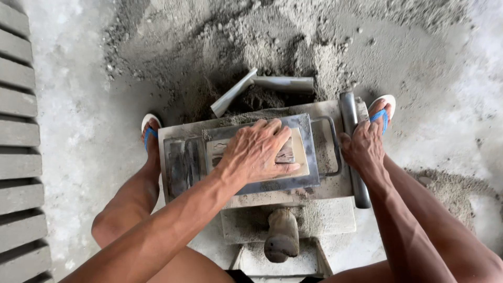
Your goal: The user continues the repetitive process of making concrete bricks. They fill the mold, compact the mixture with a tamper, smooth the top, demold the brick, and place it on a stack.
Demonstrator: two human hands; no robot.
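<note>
The left hand (260,151) lay flat, fingers spread, pressed on a pale block (301,153) that sat inside a grey metal mould (309,137). The mould rested on a dusty press table (335,186), with a dark slotted plate (181,165) just beside the hand on the left and a thin wire loop handle (335,144) at the mould's right edge. The right hand (364,147) was closed around a grey lever bar (353,152) running along the table's right side. Below the table, a worn, rounded handle (282,236) stuck out toward the person. Beyond the table, a metal scoop (262,86) lay in a heap of grey sand (293,36). A blue-strapped sandal (149,128) showed on the left foot, another sandal (382,107) on the right; finished blocks (18,141) were stacked along the left edge
</note>
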